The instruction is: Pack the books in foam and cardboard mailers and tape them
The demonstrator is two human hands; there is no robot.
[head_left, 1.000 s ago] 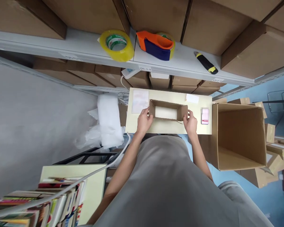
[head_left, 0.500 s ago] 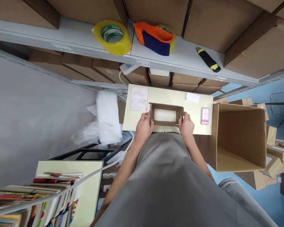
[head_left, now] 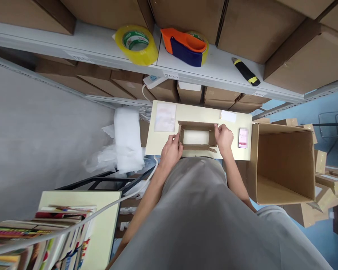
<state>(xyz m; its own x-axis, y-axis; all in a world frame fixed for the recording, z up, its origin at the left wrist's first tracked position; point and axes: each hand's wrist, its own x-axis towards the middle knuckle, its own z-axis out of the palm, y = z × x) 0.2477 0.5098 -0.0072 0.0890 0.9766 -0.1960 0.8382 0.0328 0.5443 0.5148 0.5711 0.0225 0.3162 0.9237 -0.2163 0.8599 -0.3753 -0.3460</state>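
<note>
We hold a box (head_left: 197,126) on the tabletop (head_left: 202,112), left hand (head_left: 171,150) clamped on its left end, right hand (head_left: 224,138) on its right.

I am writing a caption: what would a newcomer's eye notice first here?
Most likely the yellow tape roll and the orange tape dispenser, side by side on the grey shelf. Below, the left hand and right hand grip opposite ends of a cardboard box on the table.

One held carton (head_left: 197,126), two tape rolls (head_left: 148,54)
</note>
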